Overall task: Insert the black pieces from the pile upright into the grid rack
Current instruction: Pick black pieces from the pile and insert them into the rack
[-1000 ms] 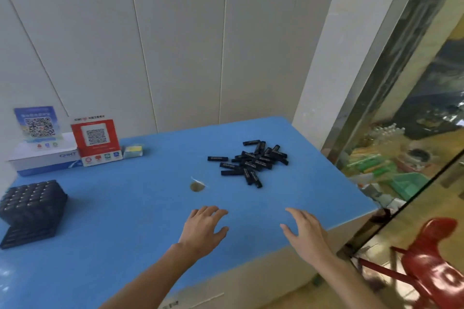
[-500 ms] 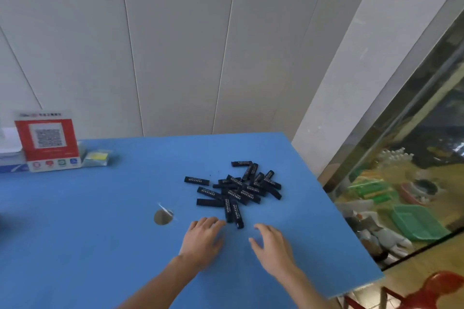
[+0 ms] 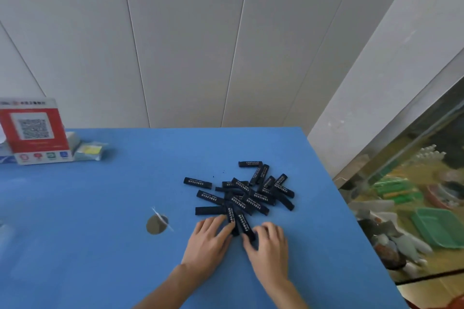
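Observation:
A pile of black pieces [image 3: 247, 194] with white lettering lies flat on the blue table [image 3: 100, 221], right of centre. Both hands are at the pile's near edge. My left hand [image 3: 208, 243] lies palm down with fairly straight fingers, its thumb touching the nearest piece [image 3: 231, 216]. My right hand [image 3: 270, 249] has its fingers curled, and its thumb and forefinger pinch the near end of another black piece [image 3: 243, 223]. The grid rack is out of view.
A round grey hole [image 3: 156, 224] sits in the tabletop left of my hands. A red QR-code sign [image 3: 35, 130] and a small yellow packet [image 3: 91, 150] stand at the back left. The table's right edge [image 3: 351, 216] drops beside a glass partition.
Both hands have moved forward from the table's near edge to the pile and now touch its nearest pieces. The view has swung right, so the grid rack has left the frame.

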Available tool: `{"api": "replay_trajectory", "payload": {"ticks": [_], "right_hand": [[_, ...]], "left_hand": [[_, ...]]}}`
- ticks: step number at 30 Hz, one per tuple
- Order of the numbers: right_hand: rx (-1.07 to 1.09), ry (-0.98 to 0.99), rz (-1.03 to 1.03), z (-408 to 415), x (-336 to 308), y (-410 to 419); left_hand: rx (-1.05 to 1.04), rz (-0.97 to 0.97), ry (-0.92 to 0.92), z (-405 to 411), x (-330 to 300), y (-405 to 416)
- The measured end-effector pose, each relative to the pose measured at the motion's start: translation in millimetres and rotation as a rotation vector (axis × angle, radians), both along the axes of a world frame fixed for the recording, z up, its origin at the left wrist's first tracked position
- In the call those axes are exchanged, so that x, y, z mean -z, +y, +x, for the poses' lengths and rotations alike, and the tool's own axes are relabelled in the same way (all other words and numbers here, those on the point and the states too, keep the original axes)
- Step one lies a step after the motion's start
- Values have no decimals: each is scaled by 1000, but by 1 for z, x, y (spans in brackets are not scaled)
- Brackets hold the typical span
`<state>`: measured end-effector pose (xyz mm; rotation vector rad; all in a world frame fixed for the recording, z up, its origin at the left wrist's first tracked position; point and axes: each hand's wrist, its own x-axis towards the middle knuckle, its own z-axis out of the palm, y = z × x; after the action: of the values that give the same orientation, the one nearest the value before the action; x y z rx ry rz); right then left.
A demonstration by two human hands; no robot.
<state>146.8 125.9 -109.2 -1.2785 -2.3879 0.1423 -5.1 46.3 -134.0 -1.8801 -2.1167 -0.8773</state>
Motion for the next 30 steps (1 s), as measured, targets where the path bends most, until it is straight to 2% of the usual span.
{"api": "replay_trajectory", "payload": {"ticks": [7,14,21,25,28,30], "right_hand": [[5,192,83,9,15,3],[3,318,26,12,19,3],[-47,487,-92,25,14,4],[-121,522,-212,41,1,12],[-119,607,-295,51,-15,17],[-143,618,-366,60,-26,20]], "left_hand": [[75,-13,103,1,0,5],[135,-10,133,2,3,5],[215,-1,279,2,-11,5],[196,-127,331,11,-24,4],[157,-283,243,29,-29,1],[98,-301,176,47,-35,-3]]}}
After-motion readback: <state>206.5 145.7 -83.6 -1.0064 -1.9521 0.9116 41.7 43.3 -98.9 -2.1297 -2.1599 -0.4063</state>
